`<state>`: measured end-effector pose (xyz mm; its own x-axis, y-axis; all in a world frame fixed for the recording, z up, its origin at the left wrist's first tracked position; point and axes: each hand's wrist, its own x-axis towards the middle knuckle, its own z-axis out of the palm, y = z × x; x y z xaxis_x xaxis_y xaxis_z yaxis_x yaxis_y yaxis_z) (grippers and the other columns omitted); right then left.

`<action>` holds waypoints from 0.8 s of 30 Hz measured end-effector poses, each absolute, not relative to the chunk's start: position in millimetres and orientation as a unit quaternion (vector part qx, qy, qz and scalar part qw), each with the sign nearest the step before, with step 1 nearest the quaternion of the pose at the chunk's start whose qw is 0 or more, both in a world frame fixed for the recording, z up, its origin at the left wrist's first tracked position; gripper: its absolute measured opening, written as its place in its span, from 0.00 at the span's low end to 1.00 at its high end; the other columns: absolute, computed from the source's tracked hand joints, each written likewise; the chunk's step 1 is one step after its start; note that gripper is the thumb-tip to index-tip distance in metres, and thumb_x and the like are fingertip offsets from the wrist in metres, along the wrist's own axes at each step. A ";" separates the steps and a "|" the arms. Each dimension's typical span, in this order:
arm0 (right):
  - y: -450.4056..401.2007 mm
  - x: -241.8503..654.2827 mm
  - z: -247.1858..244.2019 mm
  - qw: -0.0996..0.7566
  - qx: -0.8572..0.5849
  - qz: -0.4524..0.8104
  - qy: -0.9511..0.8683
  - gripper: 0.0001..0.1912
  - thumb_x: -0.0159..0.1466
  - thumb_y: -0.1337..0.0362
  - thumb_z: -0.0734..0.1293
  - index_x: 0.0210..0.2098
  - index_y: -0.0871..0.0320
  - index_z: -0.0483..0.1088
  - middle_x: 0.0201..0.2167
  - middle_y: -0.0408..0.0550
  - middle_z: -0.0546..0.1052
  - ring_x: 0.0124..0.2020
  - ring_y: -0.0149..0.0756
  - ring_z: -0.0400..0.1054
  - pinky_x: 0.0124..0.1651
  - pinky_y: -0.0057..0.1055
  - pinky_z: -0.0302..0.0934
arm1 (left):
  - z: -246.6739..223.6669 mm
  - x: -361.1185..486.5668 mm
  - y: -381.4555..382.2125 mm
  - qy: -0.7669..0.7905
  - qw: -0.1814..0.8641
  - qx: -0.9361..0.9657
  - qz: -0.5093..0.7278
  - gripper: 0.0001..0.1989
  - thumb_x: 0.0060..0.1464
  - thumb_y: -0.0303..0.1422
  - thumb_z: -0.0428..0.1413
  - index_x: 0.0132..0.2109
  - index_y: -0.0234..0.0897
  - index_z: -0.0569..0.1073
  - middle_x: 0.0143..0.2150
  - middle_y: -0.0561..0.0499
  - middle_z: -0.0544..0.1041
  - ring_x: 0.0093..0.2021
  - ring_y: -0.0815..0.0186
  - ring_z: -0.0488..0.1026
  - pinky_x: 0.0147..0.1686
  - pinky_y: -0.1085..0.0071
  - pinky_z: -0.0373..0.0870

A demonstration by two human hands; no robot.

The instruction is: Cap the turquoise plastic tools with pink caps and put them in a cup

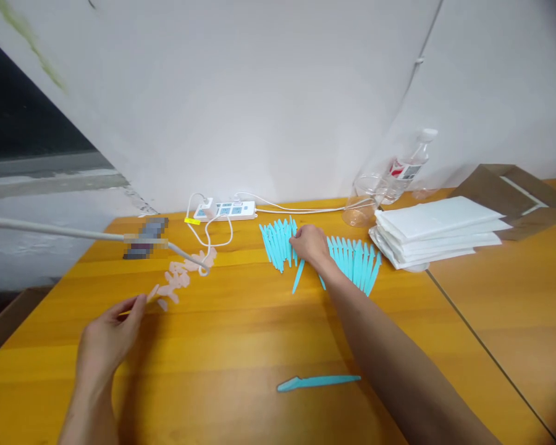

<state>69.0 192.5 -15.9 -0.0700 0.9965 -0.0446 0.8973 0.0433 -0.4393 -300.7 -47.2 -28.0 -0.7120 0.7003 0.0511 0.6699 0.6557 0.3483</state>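
On the left, my left hand (109, 337) is closed in a pinch, with a small pale pink plastic piece (152, 292) at its fingertips. More such pink pieces (178, 275) lie loosely scattered just beyond it. My right hand (309, 242) reaches to the back, fingers closed at the right end of a row of turquoise eyebrow razors (278, 244); its grip is partly hidden, but it appears to pinch one of them. A second row of razors (354, 262) lies right of the wrist. One single razor (319, 382) lies crosswise near the front.
A white power strip (231, 211) with plugs and cables stands against the wall. A white cable (74, 230) crosses the left side above a blurred-out dark object (146, 238). At the right are a clear cup (364, 201), a bottle (405, 170), stacked white packets (440, 228) and brown cardboard (495, 198).
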 end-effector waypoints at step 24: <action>66.8 155.4 -51.4 0.321 -0.377 0.209 -0.844 0.01 0.66 0.67 0.64 0.39 0.56 0.67 0.35 0.49 0.74 0.39 0.39 0.69 0.42 0.35 0.64 | -31.5 -91.6 21.9 0.596 0.469 0.547 0.354 0.18 0.57 0.46 0.57 0.42 0.35 0.80 0.32 0.48 0.77 0.31 0.67 0.70 0.31 0.74 0.67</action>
